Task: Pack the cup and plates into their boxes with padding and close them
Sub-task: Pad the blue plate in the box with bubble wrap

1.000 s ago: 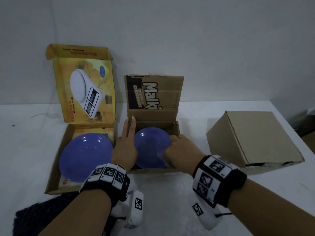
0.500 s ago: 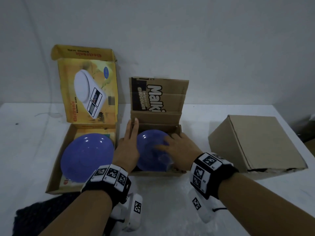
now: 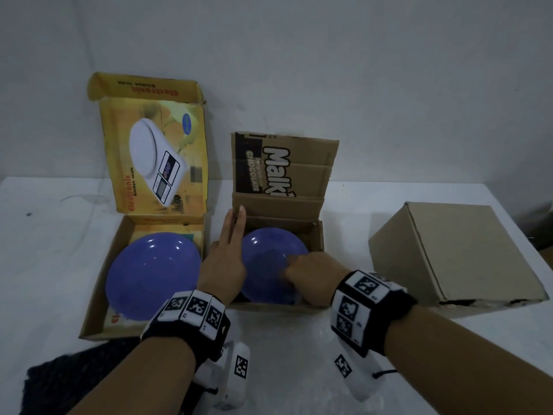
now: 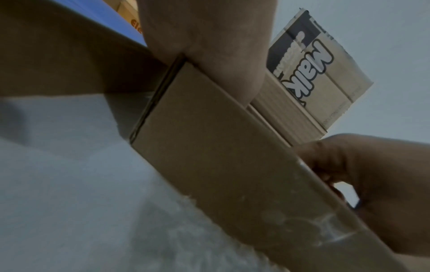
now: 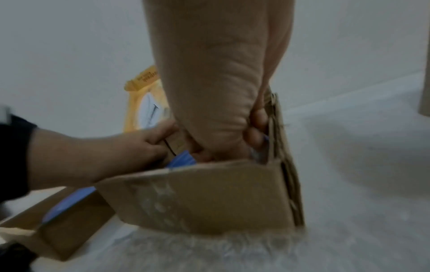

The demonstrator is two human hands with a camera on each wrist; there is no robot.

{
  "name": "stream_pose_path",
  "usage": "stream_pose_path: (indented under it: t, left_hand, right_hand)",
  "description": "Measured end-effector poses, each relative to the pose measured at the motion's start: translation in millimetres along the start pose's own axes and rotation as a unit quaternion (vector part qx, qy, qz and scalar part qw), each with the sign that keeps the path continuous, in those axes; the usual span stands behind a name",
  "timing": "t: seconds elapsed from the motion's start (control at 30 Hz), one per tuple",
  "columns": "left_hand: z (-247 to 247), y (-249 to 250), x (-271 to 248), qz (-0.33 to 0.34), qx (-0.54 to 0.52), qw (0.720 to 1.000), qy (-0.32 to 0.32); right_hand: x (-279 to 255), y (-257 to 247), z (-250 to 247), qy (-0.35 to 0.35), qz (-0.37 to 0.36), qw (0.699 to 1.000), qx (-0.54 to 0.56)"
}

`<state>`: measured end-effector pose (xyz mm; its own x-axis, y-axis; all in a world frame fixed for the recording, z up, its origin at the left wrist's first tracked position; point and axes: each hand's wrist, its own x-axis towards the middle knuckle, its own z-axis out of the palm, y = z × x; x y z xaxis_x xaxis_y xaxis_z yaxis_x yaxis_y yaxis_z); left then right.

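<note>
We worked over a white table (image 3: 45, 235), with the closed brown carton (image 3: 454, 253) well off to the right of our right hand (image 3: 317, 274). To the left of our left hand (image 3: 223, 265) sat the yellow kitchen-scale box (image 3: 98, 295), lid upright, with the larger blue plate (image 3: 154, 275) lying inside it. Between our two hands stood the open Malkist cardboard box (image 3: 314, 208), its printed flap raised behind our fingers, and in it lay the smaller blue plate (image 3: 269, 253), tilted against the near wall. Our left hand lay flat along the box's left wall, fingers straight and together, holding nothing. Our right hand reached over the near wall, its fingers bent down onto the plate's right rim; we could not tell whether they actually pinched it. Bubble wrap (image 3: 284, 354) was spread on the table beneath our wrists, and a dark knitted cloth (image 3: 74, 375) lay below our left forearm.
</note>
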<state>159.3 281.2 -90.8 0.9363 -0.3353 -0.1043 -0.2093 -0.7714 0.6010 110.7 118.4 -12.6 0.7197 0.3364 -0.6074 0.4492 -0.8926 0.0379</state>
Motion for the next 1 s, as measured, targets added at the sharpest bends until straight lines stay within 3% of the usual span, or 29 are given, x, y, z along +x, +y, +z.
stream_pose_path:
  t: [0.13, 0.3, 0.47, 0.57, 0.67, 0.73, 0.83, 0.87, 1.0]
  left_hand:
    - [0.3, -0.4, -1.1, -0.012, -0.009, 1.0, 0.004]
    - [-0.1, 3.3, -1.5, -0.03, 0.012, 0.999, 0.014]
    - [1.8, 1.2, -2.0, -0.015, -0.019, 0.999, 0.026]
    - [0.1, -1.4, -4.7, 0.002, -0.069, 0.997, 0.027]
    - [-3.4, -4.9, -5.9, 0.01, -0.115, 0.992, 0.041]
    - [-1.9, -6.2, -7.6, 0.013, -0.125, 0.991, 0.047]
    - [1.5, -5.1, -9.8, 0.021, -0.113, 0.992, 0.058]
    - [2.2, -4.9, -10.1, 0.018, -0.111, 0.992, 0.058]
    - [1.6, -2.6, -10.4, 0.01, -0.109, 0.992, 0.058]
  right_hand:
    - [-2.3, 3.3, -0.1, 0.031, 0.012, 0.999, -0.031]
    - [-13.7, 12.5, -8.4, 0.005, 0.028, 0.999, 0.034]
    - [-5.1, -2.1, 7.8, 0.046, 0.027, 0.998, -0.024]
    - [-13.1, -7.1, 10.7, 0.11, 0.031, 0.993, -0.007]
    - [-36.6, -19.9, 17.2, 0.263, 0.005, 0.957, 0.126]
    - [-52.7, -32.5, 37.5, 0.233, -0.014, 0.953, 0.195]
    - [-64.1, -41.0, 74.5, 0.074, -0.012, 0.981, 0.177]
    - [-64.0, -40.5, 83.3, 0.072, -0.01, 0.983, 0.166]
    - [-66.1, -37.8, 95.9, 0.193, -0.033, 0.96, 0.201]
